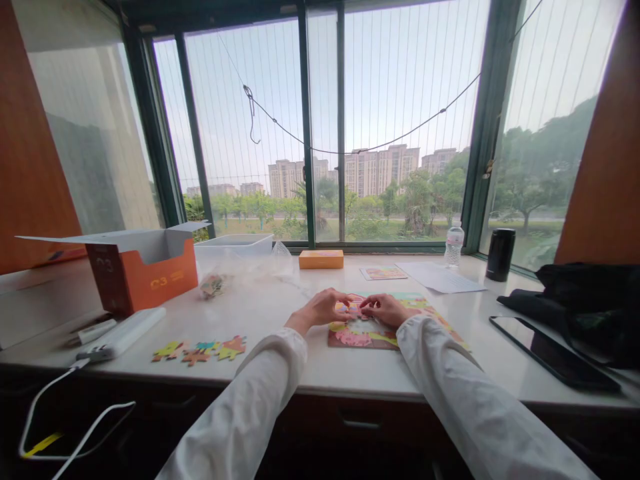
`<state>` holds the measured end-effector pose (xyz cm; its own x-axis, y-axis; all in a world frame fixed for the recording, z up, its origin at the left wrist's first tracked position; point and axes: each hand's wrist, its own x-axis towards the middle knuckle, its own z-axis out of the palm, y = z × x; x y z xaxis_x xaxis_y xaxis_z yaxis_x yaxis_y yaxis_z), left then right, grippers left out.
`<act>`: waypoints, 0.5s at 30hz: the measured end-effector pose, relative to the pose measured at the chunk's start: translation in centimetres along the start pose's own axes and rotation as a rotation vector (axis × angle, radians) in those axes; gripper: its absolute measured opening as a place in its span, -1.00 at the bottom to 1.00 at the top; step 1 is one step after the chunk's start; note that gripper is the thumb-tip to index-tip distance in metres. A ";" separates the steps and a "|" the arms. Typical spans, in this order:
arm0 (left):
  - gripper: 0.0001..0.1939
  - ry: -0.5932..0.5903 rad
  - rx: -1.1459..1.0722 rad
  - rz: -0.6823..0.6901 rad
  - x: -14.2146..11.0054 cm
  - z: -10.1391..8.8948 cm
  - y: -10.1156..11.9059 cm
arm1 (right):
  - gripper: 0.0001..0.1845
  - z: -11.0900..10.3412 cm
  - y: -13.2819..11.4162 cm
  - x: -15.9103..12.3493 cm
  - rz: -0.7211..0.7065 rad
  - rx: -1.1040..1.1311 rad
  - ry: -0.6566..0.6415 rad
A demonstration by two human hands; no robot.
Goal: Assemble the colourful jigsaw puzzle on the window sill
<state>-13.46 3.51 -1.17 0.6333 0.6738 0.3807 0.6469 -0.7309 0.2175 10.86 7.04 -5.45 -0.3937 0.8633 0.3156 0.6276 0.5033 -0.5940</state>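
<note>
A colourful jigsaw board lies flat on the white counter in front of me. My left hand and my right hand rest over its far part, fingertips meeting at a small pink and yellow puzzle piece that both pinch. White sleeves cover both forearms. A row of loose coloured puzzle pieces lies on the counter to the left, apart from either hand.
An open orange box stands at the left, a white power bank with cable before it. Behind are a clear tub, a flat orange box, papers, a water bottle and a black cup. A tablet and black bag lie at the right.
</note>
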 end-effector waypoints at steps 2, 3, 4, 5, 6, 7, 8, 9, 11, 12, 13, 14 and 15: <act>-0.54 -0.016 0.010 0.003 -0.1 0.1 0.1 | -0.71 0.1 -0.1 0.0 0.018 -0.015 0.001; -0.58 -0.025 0.016 0.005 -0.1 0.1 0.2 | -0.72 0.1 -0.2 0.0 0.029 -0.025 0.003; -0.62 -0.034 0.019 0.006 -0.1 0.1 0.3 | -0.73 0.1 -0.3 0.0 0.041 -0.039 0.004; -0.66 -0.045 0.019 0.008 -0.1 0.1 0.4 | -0.73 0.0 -0.4 0.0 0.053 -0.053 0.006; -0.70 -0.053 0.015 0.010 -0.1 0.1 0.4 | -0.74 0.0 -0.4 -0.1 0.065 -0.066 0.010; -0.73 -0.058 0.006 0.012 -0.1 0.1 0.4 | -0.74 0.0 -0.5 -0.1 0.074 -0.077 0.014; -0.75 -0.057 -0.004 0.012 -0.1 0.1 0.4 | -0.74 -0.1 -0.6 -0.1 0.082 -0.085 0.021; -0.76 -0.054 -0.013 0.009 -0.1 0.2 0.4 | -0.74 -0.1 -0.7 -0.2 0.088 -0.088 0.030; -0.77 -0.049 -0.023 -0.001 -0.1 0.3 0.2 | -0.73 0.0 -0.8 -0.3 0.094 -0.080 0.040; -0.77 -0.048 -0.024 -0.008 -0.1 0.4 0.2 | -0.71 0.0 -0.9 -0.4 0.095 -0.074 0.039; -0.77 -0.049 -0.022 -0.013 -0.1 0.5 0.1 | -0.68 0.0 -1.0 -0.6 0.094 -0.071 0.037; -0.77 -0.049 -0.017 -0.017 -0.1 0.5 0.0 | -0.65 0.0 -1.0 -0.7 0.093 -0.071 0.033; -0.77 -0.047 -0.010 -0.018 -0.1 0.6 0.0 | -0.62 -0.1 -1.1 -0.8 0.090 -0.075 0.030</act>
<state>-13.26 3.51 -1.69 0.6412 0.6907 0.3345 0.6541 -0.7198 0.2324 10.53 5.86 -5.01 -0.3139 0.9053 0.2862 0.7082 0.4240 -0.5645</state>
